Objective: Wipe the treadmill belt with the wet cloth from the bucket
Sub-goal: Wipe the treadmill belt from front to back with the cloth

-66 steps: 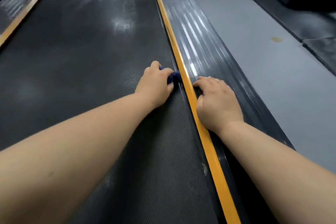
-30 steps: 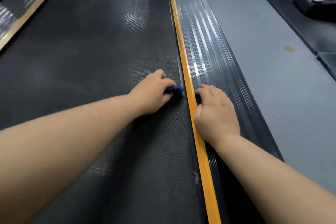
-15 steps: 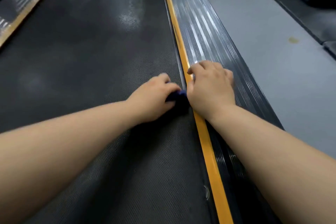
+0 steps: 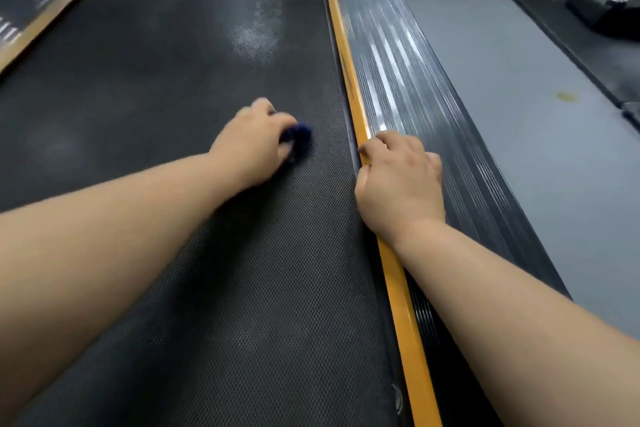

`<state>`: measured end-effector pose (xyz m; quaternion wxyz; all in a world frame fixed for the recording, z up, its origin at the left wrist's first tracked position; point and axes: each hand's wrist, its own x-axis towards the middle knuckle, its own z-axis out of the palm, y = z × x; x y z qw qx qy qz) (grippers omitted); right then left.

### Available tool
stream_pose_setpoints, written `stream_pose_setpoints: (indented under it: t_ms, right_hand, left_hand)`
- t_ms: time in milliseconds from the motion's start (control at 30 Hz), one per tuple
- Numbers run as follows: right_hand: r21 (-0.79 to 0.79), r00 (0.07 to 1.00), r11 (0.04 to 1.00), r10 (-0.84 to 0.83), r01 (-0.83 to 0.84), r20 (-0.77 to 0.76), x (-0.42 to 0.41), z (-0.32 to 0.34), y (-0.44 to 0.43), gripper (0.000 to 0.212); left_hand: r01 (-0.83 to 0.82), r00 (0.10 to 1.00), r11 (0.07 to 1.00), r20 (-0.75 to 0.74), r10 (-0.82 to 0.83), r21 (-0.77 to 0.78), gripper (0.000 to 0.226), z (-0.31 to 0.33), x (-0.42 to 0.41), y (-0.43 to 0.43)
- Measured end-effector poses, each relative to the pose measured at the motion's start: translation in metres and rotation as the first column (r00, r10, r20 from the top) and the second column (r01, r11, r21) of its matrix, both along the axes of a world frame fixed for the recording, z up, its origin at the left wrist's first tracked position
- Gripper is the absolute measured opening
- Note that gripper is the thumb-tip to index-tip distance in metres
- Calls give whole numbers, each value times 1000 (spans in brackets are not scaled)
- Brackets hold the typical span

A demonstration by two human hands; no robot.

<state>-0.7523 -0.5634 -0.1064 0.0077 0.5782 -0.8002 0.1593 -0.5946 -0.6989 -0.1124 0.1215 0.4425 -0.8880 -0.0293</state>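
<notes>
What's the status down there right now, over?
Left hand grips blue cloth on belt. Right hand holds orange rail. Nothing seen in the way.

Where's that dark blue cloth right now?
Head view, mid-frame: the dark blue cloth lies on the black treadmill belt under the left hand, left of the yellow strip.

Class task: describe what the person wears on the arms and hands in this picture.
Nothing worn shows. The left hand and right hand are ungloved, no rings showing; both forearms are bare to the frame's edge, without sleeve, watch or bracelet.
</notes>
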Motion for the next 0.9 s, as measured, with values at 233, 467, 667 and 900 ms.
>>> stream_pose_setpoints:
  t_ms: [233, 467, 667, 900]
  right_hand:
    - [24, 1000, 1000, 18, -18, -5, 1, 3, 0, 31]
    - [71, 999, 997, 36, -34, -26, 2, 5, 2, 34]
    - [73, 997, 996, 58, -54, -58, 2, 3, -1, 30]
    - [-148, 954, 950, 289, -276, 79, 34, 7, 8, 49]
  left_hand:
    - [-91, 996, 990, -12, 92, 104, 27, 1, 35, 81]
    - [-259, 966, 962, 31, 257, 86, 33, 10, 70, 63]
    - [-144, 984, 970, -78, 162, 197, 32, 3, 35, 141]
    - [4, 897, 751, -333, 289, 661, 84, 32, 109, 146]
